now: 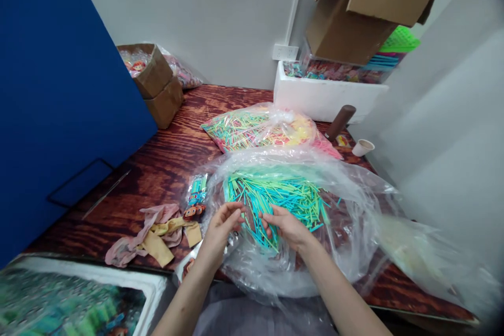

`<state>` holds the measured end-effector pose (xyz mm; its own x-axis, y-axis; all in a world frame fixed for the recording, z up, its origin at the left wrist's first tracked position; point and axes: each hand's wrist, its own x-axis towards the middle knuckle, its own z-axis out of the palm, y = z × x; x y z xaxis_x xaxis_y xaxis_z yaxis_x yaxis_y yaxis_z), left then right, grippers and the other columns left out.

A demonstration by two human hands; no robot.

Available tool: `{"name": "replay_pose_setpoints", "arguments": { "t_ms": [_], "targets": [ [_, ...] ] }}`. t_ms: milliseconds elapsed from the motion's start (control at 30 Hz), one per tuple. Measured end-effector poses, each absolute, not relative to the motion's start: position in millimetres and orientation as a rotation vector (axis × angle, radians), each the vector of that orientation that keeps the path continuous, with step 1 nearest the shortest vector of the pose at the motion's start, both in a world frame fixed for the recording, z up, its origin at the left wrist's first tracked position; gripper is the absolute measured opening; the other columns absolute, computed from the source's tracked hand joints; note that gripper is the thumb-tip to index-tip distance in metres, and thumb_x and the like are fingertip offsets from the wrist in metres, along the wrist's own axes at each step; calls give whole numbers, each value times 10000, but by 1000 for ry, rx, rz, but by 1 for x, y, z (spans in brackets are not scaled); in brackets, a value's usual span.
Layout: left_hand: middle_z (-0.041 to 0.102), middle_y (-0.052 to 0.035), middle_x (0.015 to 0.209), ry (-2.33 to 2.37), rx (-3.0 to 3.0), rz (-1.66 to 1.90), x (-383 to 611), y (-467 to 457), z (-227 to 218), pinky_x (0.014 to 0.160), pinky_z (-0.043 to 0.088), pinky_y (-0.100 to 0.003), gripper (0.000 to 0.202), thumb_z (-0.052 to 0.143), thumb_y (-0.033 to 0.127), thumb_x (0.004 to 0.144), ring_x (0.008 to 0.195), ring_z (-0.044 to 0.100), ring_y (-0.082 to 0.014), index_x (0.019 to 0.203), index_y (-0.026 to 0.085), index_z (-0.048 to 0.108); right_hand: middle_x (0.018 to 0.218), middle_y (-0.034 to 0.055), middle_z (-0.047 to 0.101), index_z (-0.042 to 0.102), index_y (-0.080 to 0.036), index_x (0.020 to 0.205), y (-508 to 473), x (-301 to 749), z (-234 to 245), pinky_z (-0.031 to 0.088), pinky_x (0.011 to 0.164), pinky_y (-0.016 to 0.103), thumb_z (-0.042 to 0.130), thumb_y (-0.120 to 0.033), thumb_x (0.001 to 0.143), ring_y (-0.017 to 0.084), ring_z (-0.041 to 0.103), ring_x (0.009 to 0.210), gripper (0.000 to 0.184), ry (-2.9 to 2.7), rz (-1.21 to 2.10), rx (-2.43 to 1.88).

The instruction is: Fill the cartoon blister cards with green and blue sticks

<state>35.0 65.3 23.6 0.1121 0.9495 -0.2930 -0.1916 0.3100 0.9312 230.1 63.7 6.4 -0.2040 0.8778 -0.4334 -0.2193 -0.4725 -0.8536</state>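
I have both bare hands low in the head view, bent over a loose heap of thin blue and green sticks (283,194), which lies inside a wide-open clear plastic bag (354,236) on the dark wood-grain table (169,157). The left hand (226,220) is at the near left edge of the heap, its fingers curled in toward the thumb; I cannot tell from here whether a stick is pinched between them. The right hand (285,226) is over the near part of the heap, fingers bent toward the blue sticks, and I cannot make out whether it grips any. The two hands are near each other but apart. Just left of the open bag I see a small clear packet (198,189) with a printed figure, and nearer me some crumpled pink and yellowish pieces (157,236). Behind the heap lies a second clear bag (248,128) of mixed-colour sticks. At the right, a brown cylinder (340,122) is near a white cup (363,147), with a white foam box (326,94) farther back.
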Motion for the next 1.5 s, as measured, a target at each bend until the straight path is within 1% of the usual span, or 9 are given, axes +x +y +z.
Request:
{"name": "replay_pose_setpoints", "arguments": {
  "t_ms": [233,500,700,867,1000,1100,1233,1400,1500],
  "targets": [
    [579,-118,1383,1156,925,1136,56,80,11,955,459,-355,610,707,531,749,1265,531,-274,1260,220,587,595,-59,575,577,-177,822,52,199,-4,367,477,224,818,-476,603,79,469,468,442,-814,1878,-1184],
    [697,-132,1204,1066,960,957,80,95,6,958,489,-436,524,655,606,769,1101,652,-297,1060,173,706,617,-58,578,571,-185,807,39,210,-6,422,531,249,789,-370,604,101,507,508,350,-787,1874,-1200],
    [637,-136,1321,1005,989,981,97,95,8,1064,415,-471,535,591,589,837,1273,549,-301,1157,172,693,601,-47,572,595,-187,779,25,230,-7,429,532,249,807,-438,626,113,511,530,362,-712,1726,-1272],
    [473,-73,1496,980,1238,943,98,93,8,1195,216,-458,414,616,487,849,1435,347,-266,1169,238,703,651,-27,574,641,-173,788,12,251,1,451,573,259,896,-370,532,123,523,592,412,-390,1593,-1220],
    [535,-92,1445,1035,1300,912,88,79,13,1183,240,-477,372,587,447,874,1405,398,-273,1152,229,705,704,-12,576,683,-170,848,1,252,2,458,614,267,903,-368,546,124,523,623,424,-253,1551,-1161],
    [537,-76,1444,1060,1301,928,77,61,21,1187,250,-449,417,513,446,926,1400,407,-247,1263,235,635,725,4,594,682,-188,854,-1,232,2,458,660,284,849,-432,637,146,532,670,367,-415,1562,-1144],
    [361,-37,1569,1119,1515,1013,68,37,27,1225,145,-444,522,454,407,967,1473,263,-206,1467,264,413,648,-14,568,652,-215,803,2,194,1,428,619,288,749,-470,729,156,504,625,283,-831,1597,-1182],
    [626,-42,1349,1108,1724,806,55,26,25,1224,112,-490,389,464,390,956,1314,508,-237,1305,296,607,592,-19,524,636,-203,745,4,175,-6,375,544,275,613,-417,811,149,474,566,225,-1158,1631,-1258],
    [604,-55,1373,1180,1602,845,38,27,27,1193,197,-476,404,486,405,943,1338,471,-256,1312,293,603,598,-29,522,611,-208,776,10,180,1,376,559,270,581,-342,829,150,488,573,147,-1263,1632,-1277]
  ]
}}
